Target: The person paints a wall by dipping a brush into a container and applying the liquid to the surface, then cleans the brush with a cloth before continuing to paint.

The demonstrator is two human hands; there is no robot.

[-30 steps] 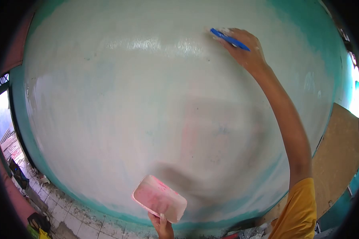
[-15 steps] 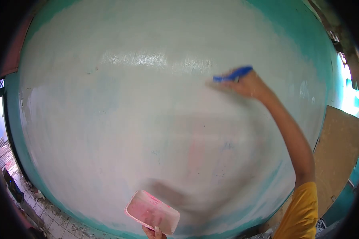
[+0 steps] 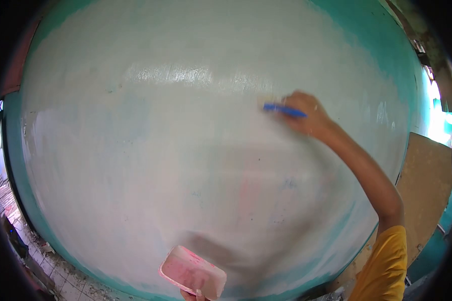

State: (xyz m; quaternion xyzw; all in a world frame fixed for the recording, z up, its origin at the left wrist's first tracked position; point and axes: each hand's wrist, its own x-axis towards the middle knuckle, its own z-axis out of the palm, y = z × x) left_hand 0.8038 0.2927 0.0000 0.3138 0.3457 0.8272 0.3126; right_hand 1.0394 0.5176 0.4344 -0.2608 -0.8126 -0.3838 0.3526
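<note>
Head view shows the right hand (image 3: 306, 118) raised high against the wall (image 3: 150, 150), right of centre. Its fingers are closed round a blue tool (image 3: 285, 110), which lies nearly level and points left. The tool's left end meets the wall surface; whether a blade sits there I cannot tell, since that spot is blurred. The arm runs down and to the right from the hand to a yellow sleeve (image 3: 384, 266) at the lower right edge.

Only the fingertips of the left hand (image 3: 193, 296) show, at the bottom edge of the picture. They grip the lower rim of a pink tray (image 3: 192, 272), with one finger lying over the rim. The tray is held tilted, close in front of the wall, and its shadow falls on the wall just above and to the right.

Most of the wall is coated whitish, with a glossy strip (image 3: 186, 75) across the upper part, just left of the tool. A teal border (image 3: 376, 45) rings the coated area. A brown board (image 3: 427, 185) leans at the right, beyond the arm. Tiled floor (image 3: 60, 281) with debris shows at the lower left.
</note>
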